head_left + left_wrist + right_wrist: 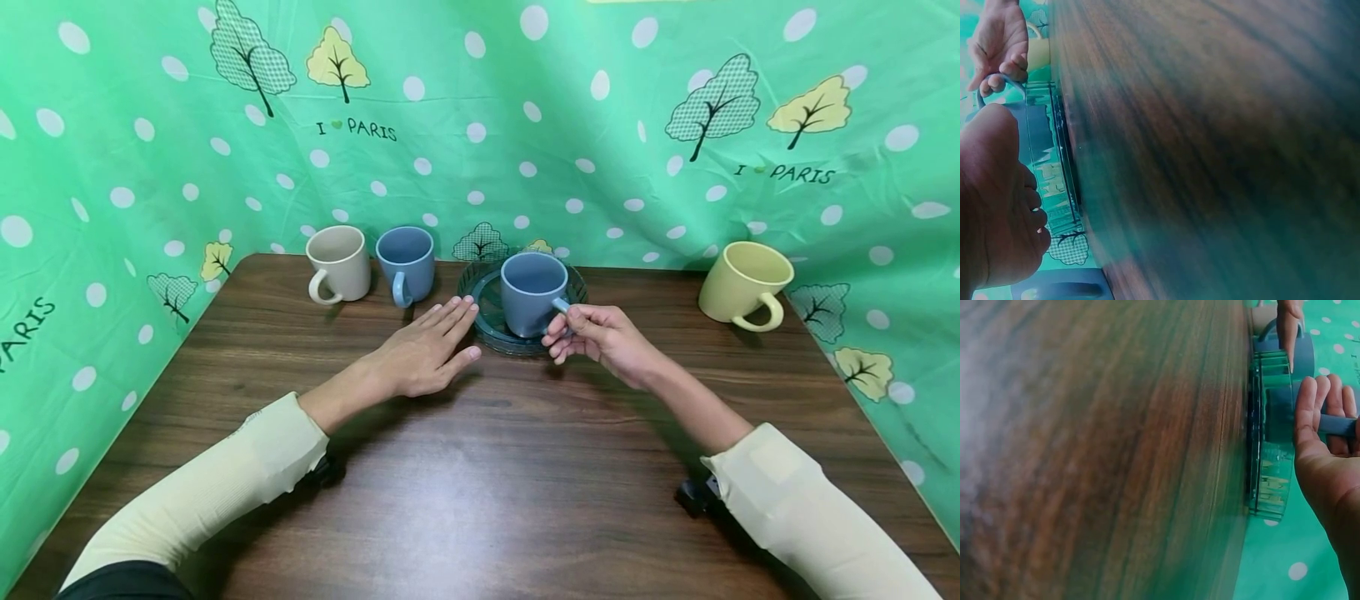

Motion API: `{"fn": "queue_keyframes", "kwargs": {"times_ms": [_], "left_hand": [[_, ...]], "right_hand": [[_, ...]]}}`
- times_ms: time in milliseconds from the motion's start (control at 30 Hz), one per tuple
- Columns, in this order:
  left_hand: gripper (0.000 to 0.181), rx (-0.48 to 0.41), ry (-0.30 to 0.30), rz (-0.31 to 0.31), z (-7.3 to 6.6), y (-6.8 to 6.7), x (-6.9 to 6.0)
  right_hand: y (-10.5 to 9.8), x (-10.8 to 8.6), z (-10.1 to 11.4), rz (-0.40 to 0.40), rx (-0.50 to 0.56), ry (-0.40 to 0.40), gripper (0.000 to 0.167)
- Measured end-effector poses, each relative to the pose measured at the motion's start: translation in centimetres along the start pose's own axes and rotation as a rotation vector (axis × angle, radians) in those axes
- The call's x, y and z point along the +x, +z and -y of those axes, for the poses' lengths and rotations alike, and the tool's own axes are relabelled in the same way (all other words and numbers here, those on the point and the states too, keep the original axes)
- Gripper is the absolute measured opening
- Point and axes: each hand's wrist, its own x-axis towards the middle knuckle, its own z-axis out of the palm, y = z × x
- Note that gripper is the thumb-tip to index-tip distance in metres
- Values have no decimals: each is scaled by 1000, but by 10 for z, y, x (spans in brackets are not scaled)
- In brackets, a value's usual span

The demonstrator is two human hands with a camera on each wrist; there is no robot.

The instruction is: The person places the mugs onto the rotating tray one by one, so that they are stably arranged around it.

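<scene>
Pale sleeves cover my forearms in the bottom corners of the head view, the left sleeve (213, 479) ending in a dark band (127, 581) at the very edge and the right sleeve (825, 508) running off the lower right. My right hand (603, 337), just right of centre, pinches the handle of a blue mug (531, 300) between thumb and fingers, the lower fingers loosely bent beneath. That mug is upright inside a clear glass dish (512, 345) at upper centre, its handle toward the right; I cannot tell whether its base rests on the glass. My left hand (427, 354), left of centre, lies palm down with fingers straight and thumb apart, holding nothing; its fingertips reach the dish's left side, though I cannot tell if they touch. Beyond it, upper left of centre, stand a light grey mug (343, 260) and, just right of that, a second blue mug (408, 260), its handle toward the bottom of the frame. Well apart, at the right, a yellow mug (738, 287) stands with its handle toward the lower right. All are on a dark wooden table (480, 475), before a green dotted cloth (480, 83) printed with trees across the top.
</scene>
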Motion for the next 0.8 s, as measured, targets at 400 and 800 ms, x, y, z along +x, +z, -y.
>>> {"fn": "queue_keyframes", "kwargs": {"times_ms": [400, 800], "left_hand": [[77, -10, 4, 7, 0, -2, 0], [78, -9, 6, 14, 0, -1, 1]], "right_hand": [[3, 1, 2, 21, -45, 31, 37], [2, -2, 11, -185, -280, 112, 31]]}}
